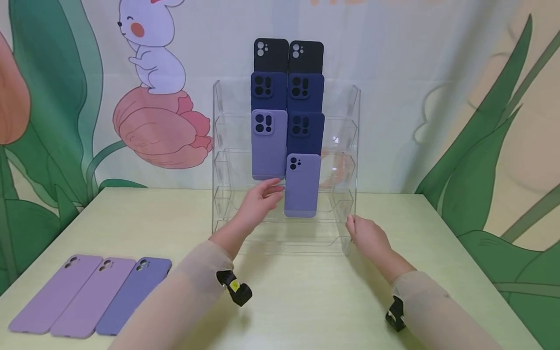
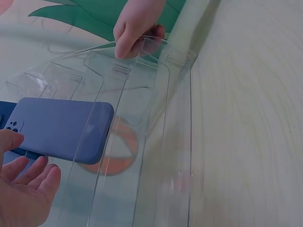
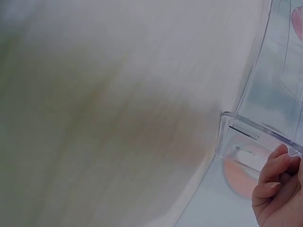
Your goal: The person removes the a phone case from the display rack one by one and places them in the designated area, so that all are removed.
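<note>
A tiered display stand [image 1: 352, 146] sits at the back centre of the desk [image 1: 306, 301], before a backdrop [image 1: 437, 73]. Phone cases [image 1: 287, 97] fill its left columns, one above another. The left hand [image 1: 258, 201] is just left of the lowest case [image 1: 302, 187]; the right hand [image 1: 369, 238] touches the stand's right side. Three more cases [image 1: 92, 294] lie side by side at the desk's front left.

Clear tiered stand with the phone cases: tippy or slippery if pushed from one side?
The stand is tall, thin clear plastic, so probably light and apt to slide on the smooth table. Cases sit high, so it may tip. The right hand grips its side wall, likely steadying it.
</note>
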`<act>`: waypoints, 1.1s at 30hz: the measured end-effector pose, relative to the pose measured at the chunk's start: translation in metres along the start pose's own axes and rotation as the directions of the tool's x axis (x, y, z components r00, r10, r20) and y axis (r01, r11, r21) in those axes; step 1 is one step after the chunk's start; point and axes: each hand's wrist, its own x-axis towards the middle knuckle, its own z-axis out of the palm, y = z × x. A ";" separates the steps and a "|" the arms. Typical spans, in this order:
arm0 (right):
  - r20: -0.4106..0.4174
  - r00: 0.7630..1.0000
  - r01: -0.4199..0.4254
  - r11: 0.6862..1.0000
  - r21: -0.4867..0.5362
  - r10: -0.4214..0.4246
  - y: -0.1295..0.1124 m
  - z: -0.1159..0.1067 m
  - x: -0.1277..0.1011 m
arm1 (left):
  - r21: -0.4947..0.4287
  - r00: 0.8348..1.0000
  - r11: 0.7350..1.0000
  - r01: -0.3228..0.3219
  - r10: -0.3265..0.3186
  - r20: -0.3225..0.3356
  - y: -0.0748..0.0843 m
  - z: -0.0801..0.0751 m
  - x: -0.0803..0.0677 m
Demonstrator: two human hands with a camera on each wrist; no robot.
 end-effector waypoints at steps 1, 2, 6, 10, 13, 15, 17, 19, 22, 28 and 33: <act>-0.003 1.000 -0.003 1.000 0.002 0.003 0.000 0.000 0.000 | 0.008 1.000 1.000 -0.007 0.007 -0.005 0.000 0.002 0.001; -0.006 1.000 -0.004 1.000 0.003 0.004 0.000 -0.001 -0.001 | 0.020 1.000 1.000 -0.014 0.014 -0.011 0.000 0.005 0.003; -0.011 1.000 -0.001 1.000 0.001 0.001 0.001 -0.001 -0.002 | 0.121 0.998 0.992 -0.038 0.043 -0.041 -0.002 0.015 0.009; 0.000 1.000 -0.002 1.000 -0.002 0.002 0.001 -0.001 -0.002 | 0.225 0.998 0.974 -0.040 0.050 -0.041 -0.004 0.021 0.014; 0.007 1.000 -0.009 1.000 0.000 0.009 0.001 -0.001 -0.002 | 0.275 0.998 0.960 -0.054 0.059 -0.011 -0.006 0.022 0.016; 0.012 1.000 -0.001 1.000 -0.001 0.001 0.001 -0.001 -0.001 | 0.292 0.998 0.955 -0.060 0.060 0.010 -0.007 0.021 0.017; 0.019 1.000 0.005 1.000 -0.004 -0.005 0.000 -0.001 -0.001 | 0.292 0.998 0.954 -0.065 0.059 0.029 -0.007 0.020 0.017; 0.024 1.000 0.009 1.000 -0.005 -0.008 0.000 -0.001 0.000 | 0.292 0.998 0.954 -0.070 0.065 0.026 -0.008 0.019 0.016; 0.016 1.000 0.008 1.000 -0.005 -0.008 -0.001 -0.002 0.001 | 0.258 0.995 0.963 -0.082 0.092 -0.028 -0.007 0.017 0.014; 0.019 1.000 0.009 1.000 -0.005 -0.008 -0.003 -0.002 0.001 | 0.016 0.991 0.995 -0.097 0.098 -0.088 -0.002 0.012 0.003; 0.028 1.000 -0.005 1.000 -0.014 0.005 -0.002 -0.003 0.000 | -0.096 0.998 0.994 -0.044 0.040 -0.040 0.002 0.011 -0.009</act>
